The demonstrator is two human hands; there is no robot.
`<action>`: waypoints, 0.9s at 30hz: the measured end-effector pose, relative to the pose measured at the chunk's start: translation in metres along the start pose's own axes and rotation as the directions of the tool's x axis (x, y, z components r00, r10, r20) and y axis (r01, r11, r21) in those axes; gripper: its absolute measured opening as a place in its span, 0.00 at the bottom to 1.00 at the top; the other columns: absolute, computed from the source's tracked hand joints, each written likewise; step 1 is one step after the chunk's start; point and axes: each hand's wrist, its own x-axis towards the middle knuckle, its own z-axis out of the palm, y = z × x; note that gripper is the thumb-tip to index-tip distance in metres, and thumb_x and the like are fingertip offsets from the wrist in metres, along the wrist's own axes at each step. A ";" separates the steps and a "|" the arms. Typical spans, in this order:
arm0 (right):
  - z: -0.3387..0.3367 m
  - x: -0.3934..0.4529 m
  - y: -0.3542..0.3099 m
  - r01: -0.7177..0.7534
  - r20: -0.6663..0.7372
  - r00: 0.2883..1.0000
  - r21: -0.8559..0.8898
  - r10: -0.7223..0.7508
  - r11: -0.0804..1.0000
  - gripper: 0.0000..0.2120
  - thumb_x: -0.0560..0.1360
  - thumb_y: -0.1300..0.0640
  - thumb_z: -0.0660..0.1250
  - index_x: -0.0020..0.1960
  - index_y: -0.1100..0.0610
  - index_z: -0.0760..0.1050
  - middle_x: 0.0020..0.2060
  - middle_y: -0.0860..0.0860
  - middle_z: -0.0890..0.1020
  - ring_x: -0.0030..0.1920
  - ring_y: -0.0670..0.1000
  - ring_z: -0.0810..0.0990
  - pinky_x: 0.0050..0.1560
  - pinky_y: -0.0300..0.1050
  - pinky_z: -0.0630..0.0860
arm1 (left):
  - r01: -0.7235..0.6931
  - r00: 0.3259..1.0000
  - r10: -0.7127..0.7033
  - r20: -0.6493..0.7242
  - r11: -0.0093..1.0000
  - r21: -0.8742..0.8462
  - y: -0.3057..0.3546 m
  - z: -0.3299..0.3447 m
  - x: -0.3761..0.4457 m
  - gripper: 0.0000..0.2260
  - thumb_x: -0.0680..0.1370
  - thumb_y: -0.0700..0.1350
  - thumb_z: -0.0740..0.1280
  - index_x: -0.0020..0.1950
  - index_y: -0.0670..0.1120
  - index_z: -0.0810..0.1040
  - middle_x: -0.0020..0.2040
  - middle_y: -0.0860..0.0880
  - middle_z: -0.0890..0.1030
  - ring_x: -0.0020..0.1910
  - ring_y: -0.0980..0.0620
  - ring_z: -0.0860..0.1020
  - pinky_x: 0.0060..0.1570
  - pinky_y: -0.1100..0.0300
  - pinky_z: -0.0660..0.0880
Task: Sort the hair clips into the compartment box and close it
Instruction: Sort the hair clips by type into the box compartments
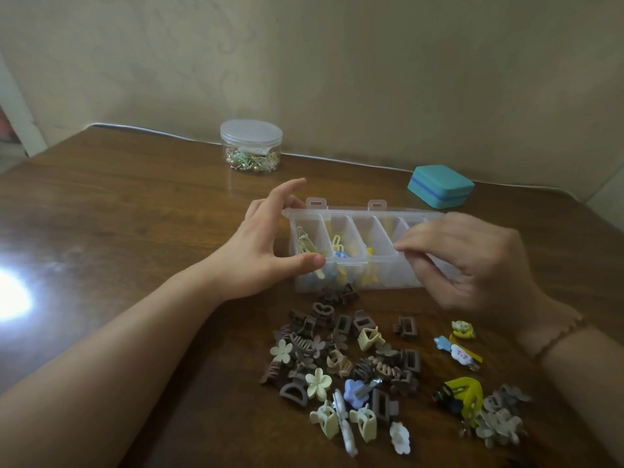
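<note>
A clear plastic compartment box sits open on the wooden table, two latch tabs standing up at its far edge. Its left compartments hold a few yellow, green and blue clips. My left hand grips the box's left end, thumb on the front rim, fingers behind, index finger raised. My right hand covers the box's right part, its curled fingertips pinching the front rim. In front of the box lies a pile of brown, beige and cream hair clips. More colourful clips lie to its right.
A round clear jar with a lid and small trinkets inside stands at the back by the wall. To the back right lies a shut teal case. Grey and yellow clips lie near the front right. Glare marks the table at left.
</note>
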 end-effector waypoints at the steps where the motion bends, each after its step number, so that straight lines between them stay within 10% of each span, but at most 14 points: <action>1: -0.002 -0.001 -0.004 0.006 0.034 0.999 0.055 -0.008 0.998 0.06 0.75 0.60 0.69 0.48 0.57 0.84 0.43 0.49 0.86 0.42 0.47 0.83 0.41 0.47 0.80 | 0.001 1.000 -0.001 0.001 1.000 0.001 0.000 0.000 0.000 0.46 0.64 0.70 0.67 0.78 0.62 0.50 0.67 0.57 0.68 0.71 0.56 0.61 0.67 0.56 0.59; 7: -0.003 -0.006 -0.029 0.029 0.474 0.872 0.199 -0.122 0.980 0.06 0.76 0.49 0.68 0.51 0.47 0.82 0.47 0.40 0.83 0.39 0.38 0.80 0.34 0.37 0.78 | 0.008 1.000 -0.008 -0.001 1.000 0.005 0.001 0.000 0.000 0.46 0.64 0.70 0.66 0.78 0.61 0.50 0.67 0.57 0.68 0.72 0.56 0.61 0.66 0.56 0.59; 27: -0.013 -0.005 -0.066 0.105 0.667 0.724 0.146 -0.176 0.984 0.05 0.75 0.44 0.65 0.47 0.41 0.80 0.42 0.39 0.76 0.35 0.41 0.75 0.27 0.40 0.71 | 0.010 1.000 -0.010 -0.006 1.000 0.010 0.001 0.000 0.000 0.47 0.64 0.71 0.67 0.78 0.60 0.51 0.67 0.57 0.68 0.71 0.56 0.61 0.66 0.57 0.59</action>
